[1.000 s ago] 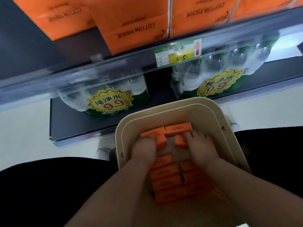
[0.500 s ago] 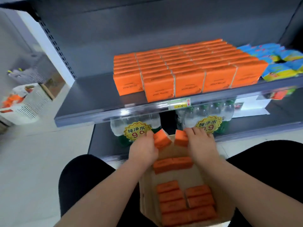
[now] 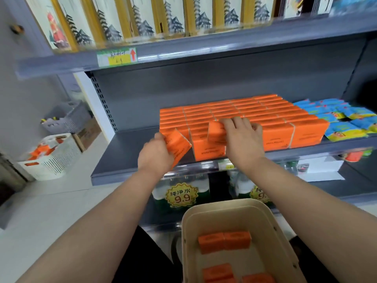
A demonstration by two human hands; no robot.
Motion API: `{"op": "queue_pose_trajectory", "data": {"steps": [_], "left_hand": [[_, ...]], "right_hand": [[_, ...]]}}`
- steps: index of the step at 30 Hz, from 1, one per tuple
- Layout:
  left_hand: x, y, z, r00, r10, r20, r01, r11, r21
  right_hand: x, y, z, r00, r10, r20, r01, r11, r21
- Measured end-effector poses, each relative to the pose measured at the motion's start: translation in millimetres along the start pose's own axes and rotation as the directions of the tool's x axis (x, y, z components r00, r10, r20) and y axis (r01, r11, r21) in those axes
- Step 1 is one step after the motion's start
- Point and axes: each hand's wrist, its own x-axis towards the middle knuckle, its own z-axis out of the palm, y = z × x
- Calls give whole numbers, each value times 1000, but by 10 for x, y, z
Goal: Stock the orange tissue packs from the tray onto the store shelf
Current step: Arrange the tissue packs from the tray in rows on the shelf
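My left hand [image 3: 156, 155] grips a tilted orange tissue pack [image 3: 179, 147] just in front of the left end of the stocked orange rows [image 3: 275, 117] on the grey shelf [image 3: 122, 158]. My right hand [image 3: 243, 137] holds a second orange pack [image 3: 217, 130] against the top of the front row, fingers spread over it. Below, the beige tray [image 3: 187, 231] holds several more orange packs [image 3: 224, 241].
Blue snack packets [image 3: 344, 121] lie right of the orange rows. Bottled water packs [image 3: 181, 193] with 9.9 labels stand on the lower shelf. Boxed goods [image 3: 142, 19] fill the shelf above. A white basket [image 3: 51, 158] and a grey crate [image 3: 67, 117] sit on the floor at left.
Both hands lifted one orange pack each out of the tray and raised them to the shelf. The view tilted upward from the tray to the shelves.
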Motion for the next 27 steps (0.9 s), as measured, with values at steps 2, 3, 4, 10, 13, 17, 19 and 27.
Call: {"op": "queue_pose_trajectory", "data": {"steps": [2, 3, 4, 10, 13, 17, 19, 27], "left_hand": [[181, -55, -3, 1000, -10, 19, 9, 997, 72], [268, -67, 5, 999, -14, 30, 11, 994, 109], [350, -72, 21, 999, -17, 44, 11, 990, 144], [726, -28, 269, 989, 3, 145, -55, 932, 357], [843, -18, 421, 985, 0, 172, -66, 921, 383], [951, -6, 594, 990, 13, 139, -60, 937, 344], [974, -3, 645, 992, 23, 121, -57, 956, 289], [848, -249, 386, 996, -33, -84, 32, 999, -10]], "right_hand": [[218, -15, 22, 1000, -15, -22, 15, 1000, -13], [322, -24, 43, 999, -24, -24, 23, 999, -22], [418, -33, 69, 999, -32, -25, 31, 999, -30], [799, -25, 301, 995, -61, 73, 66, 996, -59], [860, 31, 401, 990, -45, 132, 56, 995, -80], [866, 94, 472, 991, -48, 126, 57, 996, -65], [868, 105, 470, 991, -51, 120, 58, 997, -56], [1000, -287, 355, 993, -114, 41, 106, 983, 148]]}}
